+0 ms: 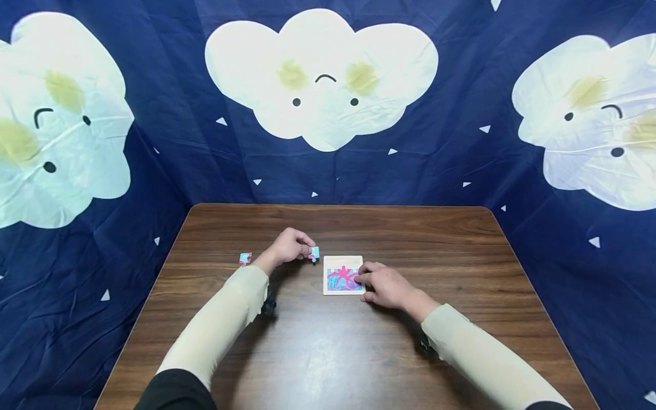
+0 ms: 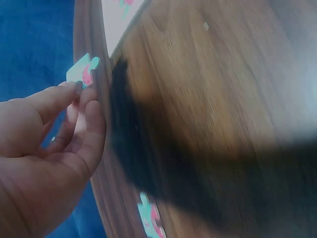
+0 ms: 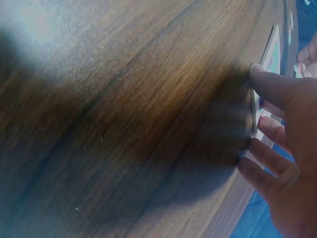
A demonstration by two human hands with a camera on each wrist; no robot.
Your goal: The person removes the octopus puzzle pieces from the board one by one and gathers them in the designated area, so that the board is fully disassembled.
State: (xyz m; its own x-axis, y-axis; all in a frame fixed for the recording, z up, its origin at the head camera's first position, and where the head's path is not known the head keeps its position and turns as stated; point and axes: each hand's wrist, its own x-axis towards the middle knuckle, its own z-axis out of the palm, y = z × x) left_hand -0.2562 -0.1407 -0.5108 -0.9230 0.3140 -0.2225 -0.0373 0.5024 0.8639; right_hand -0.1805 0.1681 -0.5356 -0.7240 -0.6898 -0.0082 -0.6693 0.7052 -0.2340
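Observation:
Thumb and fingertips of my left hand (image 1: 292,245) pinch a blue-and-pink jigsaw piece (image 1: 315,252), held up at the far left of the puzzle tray in the head view. In the left wrist view the piece (image 2: 85,72) sticks out past the fingertips. The square, pale-rimmed puzzle tray (image 1: 342,259) lies on the table with a pink octopus picture in its lower part; its upper strip is bare. My right hand (image 1: 386,283) rests at the tray's right side, fingers spread, one fingertip over the picture. In the right wrist view the thumb (image 3: 270,87) touches the tray's edge.
Another jigsaw piece (image 1: 245,258) lies on the table to the left, beyond the left forearm. The brown wooden table (image 1: 410,228) ends at a dark blue curtain (image 1: 169,148) printed with white clouds, which hangs behind and on both sides.

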